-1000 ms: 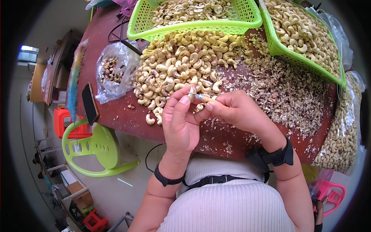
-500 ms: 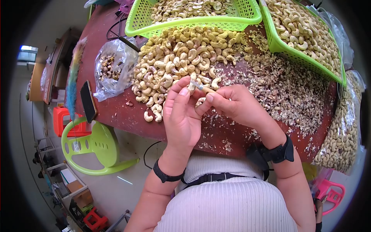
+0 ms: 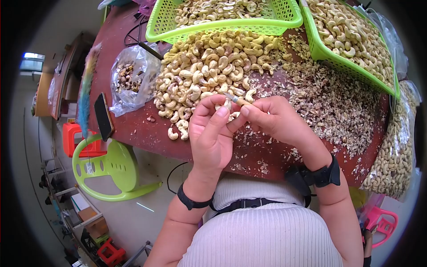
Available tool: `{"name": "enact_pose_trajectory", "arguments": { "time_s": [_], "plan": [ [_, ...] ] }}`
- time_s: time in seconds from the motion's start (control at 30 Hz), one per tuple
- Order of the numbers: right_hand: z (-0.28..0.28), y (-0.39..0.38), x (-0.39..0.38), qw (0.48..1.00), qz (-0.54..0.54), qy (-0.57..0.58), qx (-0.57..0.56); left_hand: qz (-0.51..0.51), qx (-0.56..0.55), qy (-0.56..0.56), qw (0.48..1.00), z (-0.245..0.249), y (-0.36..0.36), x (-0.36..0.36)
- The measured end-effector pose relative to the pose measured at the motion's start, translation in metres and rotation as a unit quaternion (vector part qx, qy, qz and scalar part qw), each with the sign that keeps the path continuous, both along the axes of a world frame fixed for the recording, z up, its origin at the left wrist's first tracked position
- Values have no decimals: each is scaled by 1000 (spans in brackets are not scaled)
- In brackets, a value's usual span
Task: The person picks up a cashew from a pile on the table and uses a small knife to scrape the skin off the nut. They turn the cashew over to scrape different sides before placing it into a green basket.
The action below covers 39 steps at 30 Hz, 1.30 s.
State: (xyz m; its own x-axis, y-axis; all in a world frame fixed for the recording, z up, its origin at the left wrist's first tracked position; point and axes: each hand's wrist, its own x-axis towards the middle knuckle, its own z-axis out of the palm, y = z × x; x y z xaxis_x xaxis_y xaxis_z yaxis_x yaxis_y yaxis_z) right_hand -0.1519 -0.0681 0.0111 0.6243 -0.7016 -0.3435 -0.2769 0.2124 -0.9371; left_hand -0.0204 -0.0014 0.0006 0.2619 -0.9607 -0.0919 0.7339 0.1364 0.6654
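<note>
The left hand (image 3: pixel 210 133), partly curled, pinches 1 cashew (image 3: pixel 227 104) at its 1 o'clock. The right hand (image 3: pixel 273 118), fingers folded, grips a small knife (image 3: pixel 240 101), tip just beside the cashew. A nut heap (image 3: pixel 209 64) lies at the left hand's 12 o'clock, flakes (image 3: pixel 338 107) at the right's 3 o'clock.

Cashews (image 3: pixel 211 73) are cream, baskets (image 3: pixel 222 29) lime green, the table (image 3: pixel 142 135) maroon.

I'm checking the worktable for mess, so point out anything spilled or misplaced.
Loose flakes lie scattered across the red tabletop, right of the cashew pile, outside any container. The phone sits at the tabletop's left edge, perhaps overhanging, which looks precarious.
</note>
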Motion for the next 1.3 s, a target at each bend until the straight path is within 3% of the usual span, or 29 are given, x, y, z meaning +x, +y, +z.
{"name": "enact_pose_trajectory", "arguments": {
  "time_s": [0.73, 0.83, 1.07, 1.3],
  "plan": [
    [-2, -3, -3, 1000, 12, 9, -1, -90, -18, 47, 995, -5, -3, 13],
    [-1, -5, -4, 1000, -4, 11, -5, -55, -21, 52, 997, -3, -3, 7],
    [4, -10, -9, 1000, -15, 5, 3, -60, 83, 30, 994, -2, -3, 23],
    [9, -5, -7, 1000, -10, 5, -18, -42, 103, 72, 991, 6, -5, 21]
  ]
}}
